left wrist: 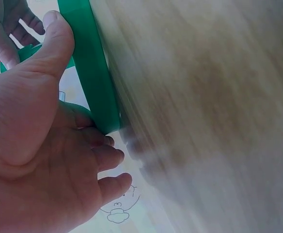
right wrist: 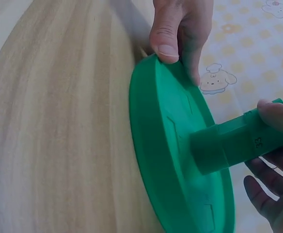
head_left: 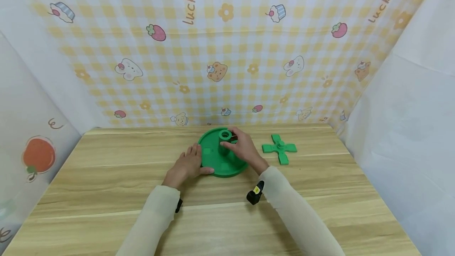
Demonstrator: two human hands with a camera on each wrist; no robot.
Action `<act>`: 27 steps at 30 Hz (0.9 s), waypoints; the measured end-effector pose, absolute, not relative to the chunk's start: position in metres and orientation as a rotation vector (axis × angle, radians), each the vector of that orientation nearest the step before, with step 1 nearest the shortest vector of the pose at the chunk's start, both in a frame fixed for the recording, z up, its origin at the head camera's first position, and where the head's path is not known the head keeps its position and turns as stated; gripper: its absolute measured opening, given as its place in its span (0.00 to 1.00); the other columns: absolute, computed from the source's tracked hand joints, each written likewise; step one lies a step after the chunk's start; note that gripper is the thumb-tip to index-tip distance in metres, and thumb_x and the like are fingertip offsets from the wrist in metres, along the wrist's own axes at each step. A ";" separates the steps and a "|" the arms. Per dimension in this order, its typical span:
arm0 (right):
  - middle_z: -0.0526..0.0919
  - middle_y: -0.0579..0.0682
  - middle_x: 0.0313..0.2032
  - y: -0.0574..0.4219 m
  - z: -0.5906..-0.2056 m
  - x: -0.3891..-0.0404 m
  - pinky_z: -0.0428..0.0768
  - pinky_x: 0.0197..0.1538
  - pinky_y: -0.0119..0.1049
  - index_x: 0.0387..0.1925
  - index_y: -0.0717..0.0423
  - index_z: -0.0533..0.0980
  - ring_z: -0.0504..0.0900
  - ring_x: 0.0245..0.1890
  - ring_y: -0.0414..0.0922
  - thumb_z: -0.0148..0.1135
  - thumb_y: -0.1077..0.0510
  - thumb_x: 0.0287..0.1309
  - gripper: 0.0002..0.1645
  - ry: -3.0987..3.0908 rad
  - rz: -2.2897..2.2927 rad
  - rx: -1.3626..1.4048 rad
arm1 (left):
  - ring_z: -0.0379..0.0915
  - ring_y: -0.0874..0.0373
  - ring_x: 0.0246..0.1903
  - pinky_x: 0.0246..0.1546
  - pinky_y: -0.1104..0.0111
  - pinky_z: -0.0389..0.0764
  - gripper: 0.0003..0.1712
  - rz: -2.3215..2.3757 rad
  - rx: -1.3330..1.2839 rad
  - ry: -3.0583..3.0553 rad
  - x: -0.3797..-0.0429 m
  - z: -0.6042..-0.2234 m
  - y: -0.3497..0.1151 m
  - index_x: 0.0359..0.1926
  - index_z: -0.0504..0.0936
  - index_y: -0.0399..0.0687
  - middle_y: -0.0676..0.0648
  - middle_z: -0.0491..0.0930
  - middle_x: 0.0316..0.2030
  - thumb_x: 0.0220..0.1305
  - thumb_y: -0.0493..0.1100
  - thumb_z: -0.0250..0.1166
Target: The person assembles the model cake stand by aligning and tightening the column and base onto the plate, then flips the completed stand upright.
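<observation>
A green round base with a raised rim lies on the table. Near its middle a green hollow post stands upright, with its lower end at the base's surface. My right hand grips the post near its top, thumb on the near side and fingers behind. In the right wrist view the post bears a small marking, "33". My left hand holds the left edge of the base, its thumb over the rim and its fingers along the outside. The underside of the base is hidden.
A green cross-shaped piece with a central peg lies right of the base. The wood-grain table ends at a checked cloth backdrop close behind the base. White cloth hangs at the right side.
</observation>
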State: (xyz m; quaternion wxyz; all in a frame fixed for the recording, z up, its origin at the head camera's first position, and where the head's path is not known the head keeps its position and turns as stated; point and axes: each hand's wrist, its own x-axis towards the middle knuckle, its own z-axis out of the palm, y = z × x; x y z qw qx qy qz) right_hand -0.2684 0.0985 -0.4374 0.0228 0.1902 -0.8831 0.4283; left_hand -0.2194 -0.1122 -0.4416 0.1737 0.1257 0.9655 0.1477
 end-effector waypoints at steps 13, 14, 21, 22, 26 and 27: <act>0.82 0.55 0.51 0.102 -0.437 -0.266 0.82 0.52 0.46 0.60 0.57 0.74 0.83 0.51 0.53 0.70 0.52 0.60 0.29 -2.750 1.292 0.576 | 0.37 0.34 0.76 0.72 0.41 0.49 0.58 0.424 0.375 2.741 -0.219 -0.442 -0.110 0.75 0.42 0.26 0.28 0.40 0.76 0.68 0.63 0.59; 0.82 0.55 0.51 0.103 -0.436 -0.266 0.82 0.52 0.46 0.61 0.57 0.73 0.83 0.52 0.53 0.69 0.51 0.61 0.30 -2.761 1.287 0.574 | 0.37 0.34 0.76 0.72 0.41 0.49 0.58 0.421 0.375 2.740 -0.219 -0.442 -0.110 0.75 0.42 0.26 0.28 0.40 0.76 0.68 0.63 0.59; 0.78 0.58 0.60 0.126 -0.425 -0.269 0.80 0.56 0.50 0.64 0.60 0.71 0.79 0.58 0.55 0.65 0.51 0.65 0.30 -2.782 1.271 0.583 | 0.35 0.35 0.76 0.73 0.41 0.48 0.58 0.436 0.363 2.739 -0.219 -0.442 -0.112 0.75 0.41 0.26 0.28 0.39 0.76 0.68 0.63 0.59; 0.78 0.59 0.60 0.130 -0.423 -0.270 0.80 0.56 0.50 0.63 0.60 0.72 0.79 0.58 0.55 0.65 0.51 0.66 0.29 -2.779 1.263 0.579 | 0.35 0.35 0.76 0.73 0.41 0.48 0.58 0.439 0.360 2.737 -0.219 -0.442 -0.112 0.75 0.41 0.26 0.28 0.39 0.76 0.68 0.63 0.59; 0.78 0.59 0.60 0.150 -0.416 -0.272 0.80 0.56 0.51 0.63 0.60 0.72 0.78 0.59 0.55 0.63 0.53 0.67 0.27 -2.764 1.267 0.558 | 0.35 0.35 0.76 0.73 0.41 0.47 0.58 0.450 0.355 2.727 -0.218 -0.442 -0.112 0.75 0.40 0.26 0.28 0.39 0.76 0.68 0.63 0.60; 0.78 0.60 0.60 0.156 -0.415 -0.272 0.79 0.56 0.52 0.63 0.60 0.72 0.78 0.59 0.55 0.63 0.54 0.67 0.27 -2.762 1.266 0.560 | 0.35 0.35 0.76 0.73 0.41 0.47 0.58 0.455 0.356 2.727 -0.218 -0.442 -0.112 0.75 0.41 0.25 0.28 0.39 0.76 0.68 0.63 0.60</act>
